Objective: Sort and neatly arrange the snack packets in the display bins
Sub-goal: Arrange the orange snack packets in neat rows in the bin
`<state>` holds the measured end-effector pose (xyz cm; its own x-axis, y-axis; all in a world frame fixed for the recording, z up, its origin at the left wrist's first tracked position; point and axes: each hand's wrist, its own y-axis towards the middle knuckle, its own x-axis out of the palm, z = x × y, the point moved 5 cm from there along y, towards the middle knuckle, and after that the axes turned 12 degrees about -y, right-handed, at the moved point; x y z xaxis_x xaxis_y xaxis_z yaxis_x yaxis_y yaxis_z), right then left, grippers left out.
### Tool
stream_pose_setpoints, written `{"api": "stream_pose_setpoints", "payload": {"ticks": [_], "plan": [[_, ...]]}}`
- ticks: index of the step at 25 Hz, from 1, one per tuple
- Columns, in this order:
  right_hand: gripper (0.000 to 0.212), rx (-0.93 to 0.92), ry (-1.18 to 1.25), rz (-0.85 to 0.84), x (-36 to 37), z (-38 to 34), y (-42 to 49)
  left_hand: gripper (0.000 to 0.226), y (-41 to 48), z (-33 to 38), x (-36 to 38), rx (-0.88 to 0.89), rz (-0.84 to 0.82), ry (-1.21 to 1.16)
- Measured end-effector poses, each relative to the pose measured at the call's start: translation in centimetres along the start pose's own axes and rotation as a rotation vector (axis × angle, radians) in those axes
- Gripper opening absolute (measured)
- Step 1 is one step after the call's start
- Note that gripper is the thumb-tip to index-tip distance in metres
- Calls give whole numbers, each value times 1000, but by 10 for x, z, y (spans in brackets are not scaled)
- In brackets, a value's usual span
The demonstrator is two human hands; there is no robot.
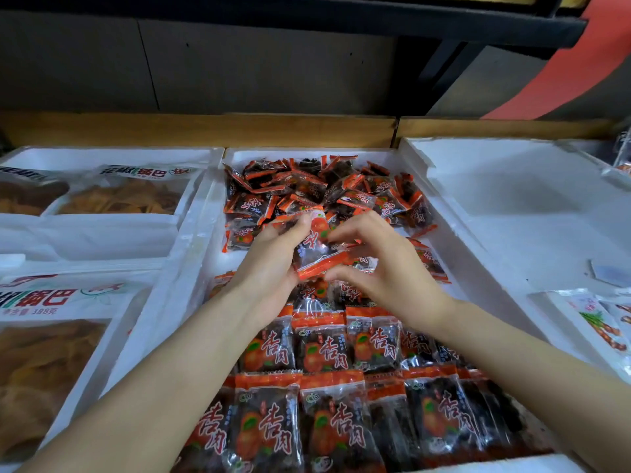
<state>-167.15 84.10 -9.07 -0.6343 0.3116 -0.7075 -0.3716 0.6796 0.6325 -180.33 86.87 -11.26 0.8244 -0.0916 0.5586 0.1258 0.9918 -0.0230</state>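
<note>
The middle white foam bin (pixel 191 254) holds many small orange-and-clear snack packets with dark fruit inside. Several lie in neat rows (pixel 327 387) at the near end, and a loose heap (pixel 321 189) fills the far end. My left hand (pixel 269 268) grips a small stack of packets (pixel 316 254) above the middle of the bin. My right hand (pixel 379 271) has curled fingers and thumb pinching the right side of that same stack.
The left bin (pixel 85 233) holds large bags of golden crisps (pixel 51 370). In the right bin (pixel 512 206) lie a few pale packets (pixel 597 322) at its near right. A wooden ledge (pixel 239 129) and a dark shelf lie beyond the bins.
</note>
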Motion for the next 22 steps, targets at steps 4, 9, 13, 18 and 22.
{"api": "stream_pose_setpoints", "payload": {"ticks": [4,9,13,18,22], "plan": [[28,498,455,-103,7,9,-4,18,-7,1,5,124,-53,175],[13,659,740,-209,4,18,-8,27,-10,-2,9,148,-55,296],[18,780,877,-43,-16,43,-5,60,-4,-10,6,93,-62,378],[2,579,207,66,-51,90,3,54,-1,-5,-3,115,31,388],[16,430,-297,-363,-26,120,0,46,-1,-5,-3,128,49,433]]}}
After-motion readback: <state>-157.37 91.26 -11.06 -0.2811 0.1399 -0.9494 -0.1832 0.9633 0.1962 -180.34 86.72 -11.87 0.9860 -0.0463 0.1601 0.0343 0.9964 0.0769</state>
